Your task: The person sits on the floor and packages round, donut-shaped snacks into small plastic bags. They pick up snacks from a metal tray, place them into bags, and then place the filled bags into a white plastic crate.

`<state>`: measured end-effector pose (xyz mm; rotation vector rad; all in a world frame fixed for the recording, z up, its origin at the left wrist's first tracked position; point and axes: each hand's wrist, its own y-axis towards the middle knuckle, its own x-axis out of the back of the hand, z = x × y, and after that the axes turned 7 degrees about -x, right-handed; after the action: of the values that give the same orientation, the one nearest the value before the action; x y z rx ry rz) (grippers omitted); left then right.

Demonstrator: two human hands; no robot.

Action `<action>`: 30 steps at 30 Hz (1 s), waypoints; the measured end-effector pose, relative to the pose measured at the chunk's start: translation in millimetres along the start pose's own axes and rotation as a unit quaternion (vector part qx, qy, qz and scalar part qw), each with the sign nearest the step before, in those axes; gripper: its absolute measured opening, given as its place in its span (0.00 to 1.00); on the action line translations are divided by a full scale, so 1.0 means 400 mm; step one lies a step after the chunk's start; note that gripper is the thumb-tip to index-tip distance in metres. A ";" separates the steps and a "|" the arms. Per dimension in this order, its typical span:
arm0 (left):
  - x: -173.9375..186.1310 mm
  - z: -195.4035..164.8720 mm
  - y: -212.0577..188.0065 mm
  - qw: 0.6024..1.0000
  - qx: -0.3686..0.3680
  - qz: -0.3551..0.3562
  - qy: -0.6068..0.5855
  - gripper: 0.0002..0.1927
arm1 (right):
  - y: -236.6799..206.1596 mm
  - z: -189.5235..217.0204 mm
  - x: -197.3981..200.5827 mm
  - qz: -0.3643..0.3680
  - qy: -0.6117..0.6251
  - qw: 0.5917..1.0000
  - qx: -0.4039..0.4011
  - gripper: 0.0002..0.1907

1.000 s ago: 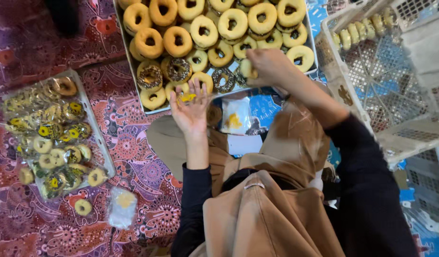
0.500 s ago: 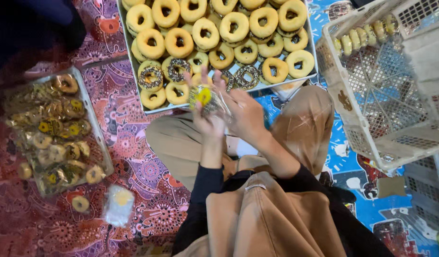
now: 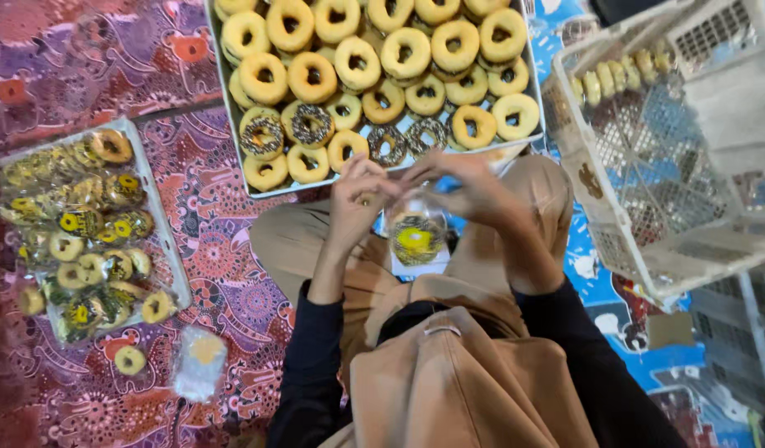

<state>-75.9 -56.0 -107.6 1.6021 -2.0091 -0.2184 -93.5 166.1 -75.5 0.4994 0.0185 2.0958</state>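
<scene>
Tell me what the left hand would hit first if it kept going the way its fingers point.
Probably the near rim of the doughnut tray: the left hand points up-frame toward it. Depth is unclear.

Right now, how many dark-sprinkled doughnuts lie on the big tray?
4 dark-sprinkled doughnuts, in the tray's near rows: two at left, two nearer the middle, above the left hand and right hand pinching a bagged doughnut. Stacked ones may hide more.

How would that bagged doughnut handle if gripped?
The clear bag hangs limp between the left hand and right hand, so it is probably floppy and slippery. The doughnut inside looks soft and glazed, so likely light and easily squashed.
</scene>
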 end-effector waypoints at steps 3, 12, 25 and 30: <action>0.030 -0.078 0.001 0.993 -0.075 -0.037 0.083 0.10 | -0.013 0.035 0.019 -0.066 0.071 0.995 0.004 0.10; 0.052 -0.218 0.000 0.969 -0.174 -0.059 0.167 0.11 | -0.027 0.085 -0.024 -0.116 -0.270 0.926 0.235 0.08; 0.125 -0.226 -0.081 0.928 -0.208 0.027 0.310 0.11 | -0.063 0.051 -0.010 -0.080 -0.224 0.941 0.238 0.07; 0.116 -0.240 -0.079 0.943 -0.168 -0.037 0.286 0.13 | 0.037 0.164 -0.021 0.040 -0.258 0.914 0.311 0.11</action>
<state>-6.3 -87.9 -27.3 1.3294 -1.3853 -0.0981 -78.1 139.4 -15.3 1.4471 0.3716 1.9463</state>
